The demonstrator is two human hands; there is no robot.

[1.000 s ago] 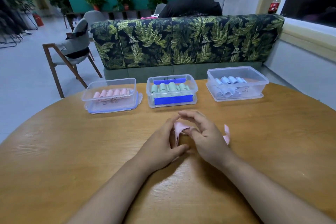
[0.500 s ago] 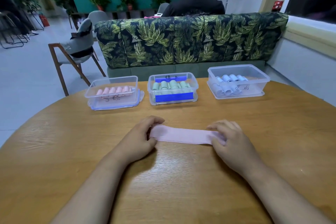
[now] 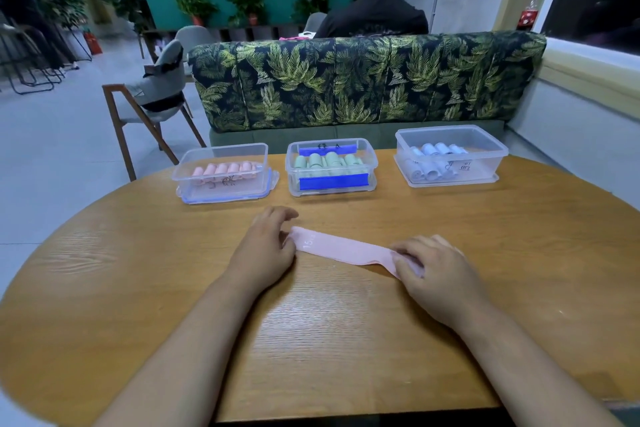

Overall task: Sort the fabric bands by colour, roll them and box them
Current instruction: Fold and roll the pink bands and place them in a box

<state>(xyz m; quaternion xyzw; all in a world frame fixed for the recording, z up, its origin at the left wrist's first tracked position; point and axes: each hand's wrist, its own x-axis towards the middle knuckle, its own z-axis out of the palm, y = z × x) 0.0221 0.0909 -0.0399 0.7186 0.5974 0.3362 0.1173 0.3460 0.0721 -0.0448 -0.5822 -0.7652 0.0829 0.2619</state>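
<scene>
A pink fabric band [image 3: 341, 248] lies stretched flat across the middle of the wooden table [image 3: 138, 288]. My left hand [image 3: 265, 248] pinches its left end. My right hand [image 3: 438, 270] grips its right end, fingers curled over the cloth, where the band starts to fold. Three clear boxes stand at the far edge. The left box [image 3: 221, 173] holds pink rolls, the middle box [image 3: 330, 166] with blue tape holds green rolls, and the right box [image 3: 450, 156] holds pale blue rolls.
A leaf-patterned sofa back [image 3: 363, 80] rises just behind the table, with a person [image 3: 374, 7] seated beyond it facing away. A wooden chair [image 3: 152, 97] stands on the floor at the far left. A wall and sill run along the right.
The crumpled pink band between my close-together hands has been pulled out flat; my hands moved apart to its two ends, and the right end now begins to fold.
</scene>
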